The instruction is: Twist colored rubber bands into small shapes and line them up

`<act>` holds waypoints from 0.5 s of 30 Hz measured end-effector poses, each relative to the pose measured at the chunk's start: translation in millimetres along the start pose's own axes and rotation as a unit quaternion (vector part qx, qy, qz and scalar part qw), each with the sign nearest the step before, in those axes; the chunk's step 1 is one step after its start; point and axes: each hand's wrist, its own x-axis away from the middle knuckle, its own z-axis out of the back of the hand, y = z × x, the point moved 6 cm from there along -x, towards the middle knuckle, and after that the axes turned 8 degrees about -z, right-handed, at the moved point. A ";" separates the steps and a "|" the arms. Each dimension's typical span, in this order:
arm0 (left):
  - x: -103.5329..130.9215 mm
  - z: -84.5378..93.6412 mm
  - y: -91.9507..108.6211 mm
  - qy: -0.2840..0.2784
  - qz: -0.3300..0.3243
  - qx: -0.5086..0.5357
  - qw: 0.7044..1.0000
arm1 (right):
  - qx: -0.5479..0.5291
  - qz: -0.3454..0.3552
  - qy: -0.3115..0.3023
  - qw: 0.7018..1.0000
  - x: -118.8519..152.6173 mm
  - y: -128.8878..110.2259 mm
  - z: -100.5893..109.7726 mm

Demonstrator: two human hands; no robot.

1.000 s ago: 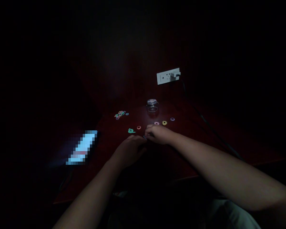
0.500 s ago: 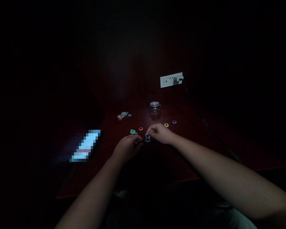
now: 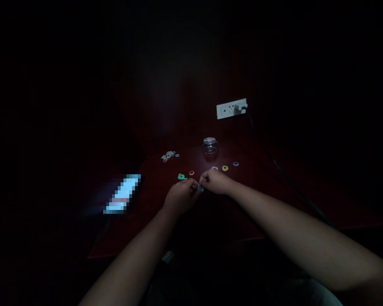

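Observation:
Light blue hair ties (image 3: 200, 188), small rings, are at my fingertips close above the dark red table, one seeming to overlap another. My right hand (image 3: 215, 181) is closed in a pinch at their upper edge. From the left, my left hand (image 3: 181, 196) reaches the same rings, its thumb and fingers a little apart beside them. A green hair tie (image 3: 181, 176), twisted in shape, lies just beyond my left hand, with an orange one (image 3: 192, 173) to its right. Behind my right hand are a pink hair tie (image 3: 215, 168), a yellow one (image 3: 225, 168) and a purple one (image 3: 235, 163).
A clear lidded jar (image 3: 210, 148) stands farther back on the table (image 3: 230, 221). Left of it is a pile of mixed hair ties (image 3: 168, 156). A lit, blurred-out screen (image 3: 123, 194) lies at left. A wall socket (image 3: 232, 109) holds a plug; its cable runs down the right.
My hands have come closer together. The blue ring that my right hand held has gone down onto the other blue one. A pink hair tie now shows behind my right hand. The view shifted slightly.

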 end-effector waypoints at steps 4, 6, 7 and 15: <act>-0.4 -1.8 -2.7 -0.001 0.002 0.001 1.000 | 0.002 -0.001 0.002 1.000 0.0 0.9 1.9; -1.2 -3.0 -3.7 -0.001 0.003 -0.001 1.000 | -0.001 -0.008 0.006 1.000 -0.7 3.1 3.4; -1.9 -3.7 -4.0 -0.001 0.003 -0.003 1.000 | -0.003 -0.013 0.009 1.000 -0.9 4.5 4.5; -17.1 -12.8 -0.4 -0.031 -0.042 -0.075 0.996 | -0.081 -0.044 0.016 0.996 -1.3 14.0 21.7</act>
